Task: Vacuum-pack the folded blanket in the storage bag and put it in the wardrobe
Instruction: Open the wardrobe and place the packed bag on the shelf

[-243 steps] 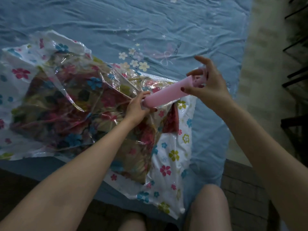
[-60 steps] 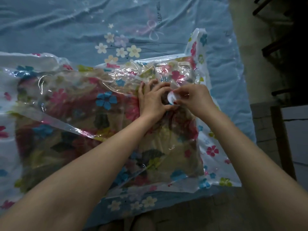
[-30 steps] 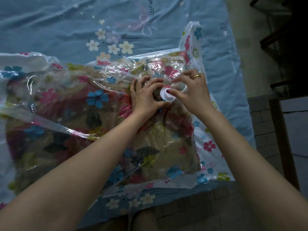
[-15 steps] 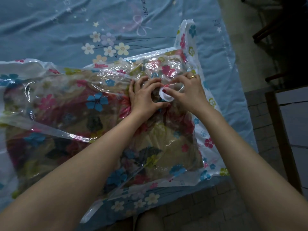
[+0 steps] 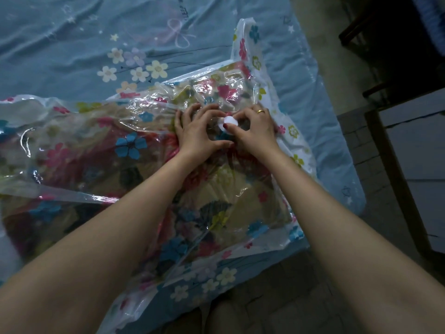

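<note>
R hand (image 5: 252, 133): thumb + index pinching white valve cap (image 5: 228, 121), other fingers curled over bag; ring on one finger.
L hand (image 5: 199, 133): fingers bent, spread, tips pressing film just left of cap, nothing gripped; thumb lying below cap, near R thumb.
Valve cap: round, white, on top face of bag, toward far-right part.
Storage bag (image 5: 250, 56): clear film w/ flower print, wrinkled, lying flat on bed; far-right corner flap sticking up.
Blanket (image 5: 228, 189): folded, inside bag, tan w/ red/blue floral pattern, visible thru film under both hands.
Bed sheet (image 5: 72, 44): blue, flower print, under bag.
Floor (image 5: 277, 285): tiled, near + right of bed edge.
</note>
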